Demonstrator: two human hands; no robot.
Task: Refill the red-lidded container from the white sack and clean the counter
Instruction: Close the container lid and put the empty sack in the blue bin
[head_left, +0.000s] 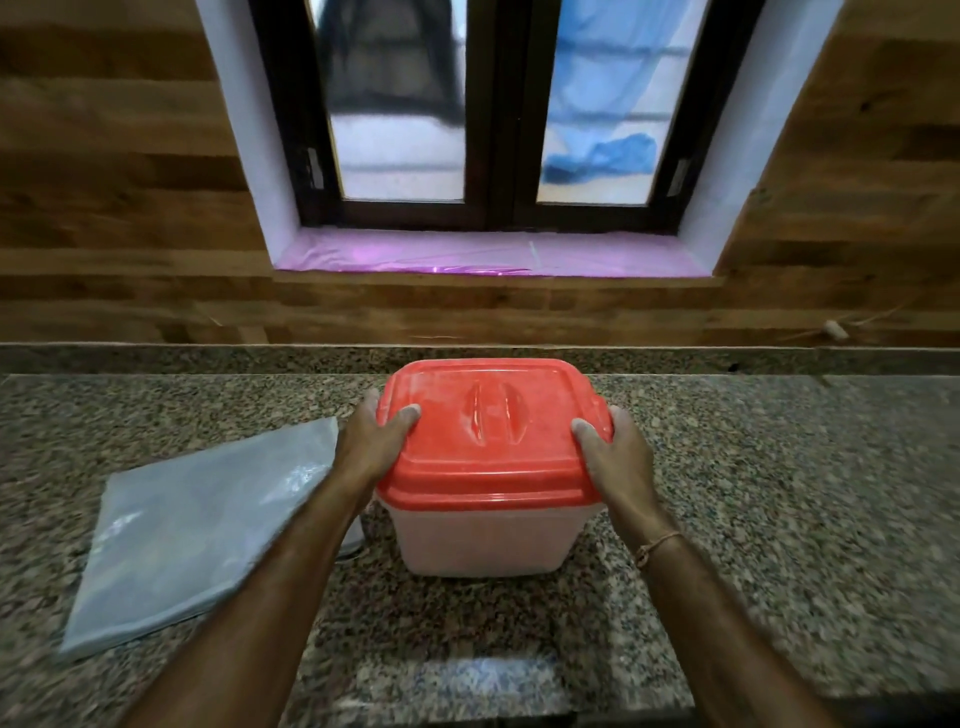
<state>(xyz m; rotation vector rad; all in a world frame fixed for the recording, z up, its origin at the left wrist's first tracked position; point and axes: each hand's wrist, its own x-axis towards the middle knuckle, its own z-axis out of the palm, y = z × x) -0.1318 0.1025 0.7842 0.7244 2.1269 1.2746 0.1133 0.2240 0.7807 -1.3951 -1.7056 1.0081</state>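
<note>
A white translucent container with a red lid stands on the granite counter, in the middle. My left hand grips the lid's left edge, thumb on top. My right hand grips the lid's right edge the same way. The lid sits closed on the container. A flat white sack lies on the counter to the left, its right corner partly hidden under my left forearm.
A wood-panelled wall rises behind the counter, with a dark-framed window and a pink-covered sill. A raised granite ledge runs along the counter's back. The counter's front edge lies near the frame bottom.
</note>
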